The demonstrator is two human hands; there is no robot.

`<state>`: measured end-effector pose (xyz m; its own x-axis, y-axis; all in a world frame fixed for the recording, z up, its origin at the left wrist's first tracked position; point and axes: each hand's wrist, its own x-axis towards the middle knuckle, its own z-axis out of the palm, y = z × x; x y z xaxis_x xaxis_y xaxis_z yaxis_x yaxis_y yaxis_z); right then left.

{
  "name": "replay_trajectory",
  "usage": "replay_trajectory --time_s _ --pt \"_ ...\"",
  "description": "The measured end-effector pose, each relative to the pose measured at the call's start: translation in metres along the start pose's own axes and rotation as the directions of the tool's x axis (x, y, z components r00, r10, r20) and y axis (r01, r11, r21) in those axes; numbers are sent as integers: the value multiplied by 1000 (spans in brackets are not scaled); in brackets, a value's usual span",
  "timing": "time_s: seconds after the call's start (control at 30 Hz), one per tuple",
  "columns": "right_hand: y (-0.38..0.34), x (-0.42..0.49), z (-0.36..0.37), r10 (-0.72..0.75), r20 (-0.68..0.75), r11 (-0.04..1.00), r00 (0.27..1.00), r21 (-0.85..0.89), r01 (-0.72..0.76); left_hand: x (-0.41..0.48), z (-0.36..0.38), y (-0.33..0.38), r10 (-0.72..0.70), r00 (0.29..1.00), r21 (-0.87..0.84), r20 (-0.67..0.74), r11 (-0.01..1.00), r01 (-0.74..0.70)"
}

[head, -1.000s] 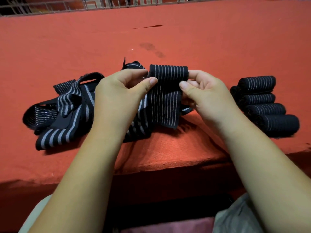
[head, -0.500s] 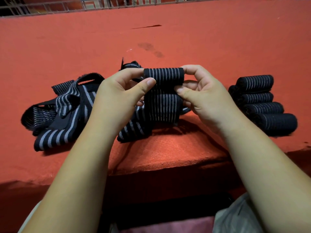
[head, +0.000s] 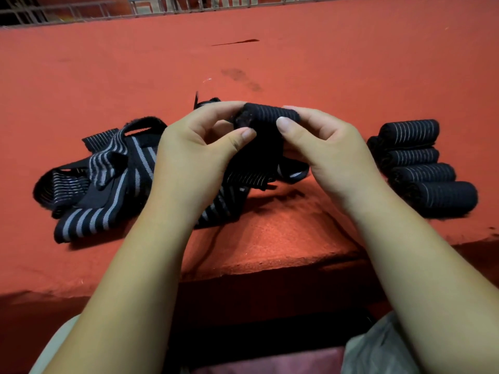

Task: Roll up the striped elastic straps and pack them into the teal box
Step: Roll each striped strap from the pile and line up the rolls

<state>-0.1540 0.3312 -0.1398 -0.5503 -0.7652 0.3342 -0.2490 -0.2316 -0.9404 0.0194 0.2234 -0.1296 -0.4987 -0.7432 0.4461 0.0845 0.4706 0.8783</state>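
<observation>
Strap in work: We hold one striped elastic strap (head: 270, 114) above the table (head: 270, 63), between both hands. Its top is wound into a short, fat roll and its free tail hangs down toward the heap below.
Left hand: Our left hand (head: 194, 147) pinches the roll's left end, forefinger over the top and thumb coming up from beneath.
Right hand: Our right hand (head: 332, 149) pinches the right end the same way, thumb pressed on the near face.
What changed: A second ago the strap hung nearly flat with only a fold along its top edge. That fold has since turned over on itself into a proper roll, and less tail hangs free.
Meaning: We judge this strap well begun but not finished; the tail needs more turns.
Finished rolls: Four rolled straps (head: 421, 168) lie side by side on the table to our right, unmoved.
Loose straps: A tangled heap (head: 108, 179) lies to our left and under the hands, not yet rolled.
Teal box: Not in view, so we cannot tell whether any packing has begun.
</observation>
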Motion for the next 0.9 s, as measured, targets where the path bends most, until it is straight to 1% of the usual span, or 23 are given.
replay_trajectory --time_s 0.13,0.27,0.4,0.47,0.57,0.7,0.9 --pt "4 2 0 32 -10 999 999 -6 -32 0 3 4 10 1000 40 3 999 -10" --pt "6 3 -2 42 10 999 999 16 -42 -1 3 3 -58 997 -88 60 994 63" --pt "6 1 -1 41 36 999 999 6 -41 -1 4 -2 -161 983 -245 88 953 178" --pt "6 1 -2 48 48 999 998 10 -49 0 4 -6 -207 973 -277 102 933 228" --pt "9 2 -1 74 56 997 996 -4 -74 2 4 -9 -239 965 -311 104 914 260" --pt "9 5 -2 72 26 993 997 -99 -69 3 3 -9 -284 957 -311 63 905 290" --pt "13 6 0 68 34 994 997 -88 -65 3 4 -9 -383 923 -273 34 885 377"
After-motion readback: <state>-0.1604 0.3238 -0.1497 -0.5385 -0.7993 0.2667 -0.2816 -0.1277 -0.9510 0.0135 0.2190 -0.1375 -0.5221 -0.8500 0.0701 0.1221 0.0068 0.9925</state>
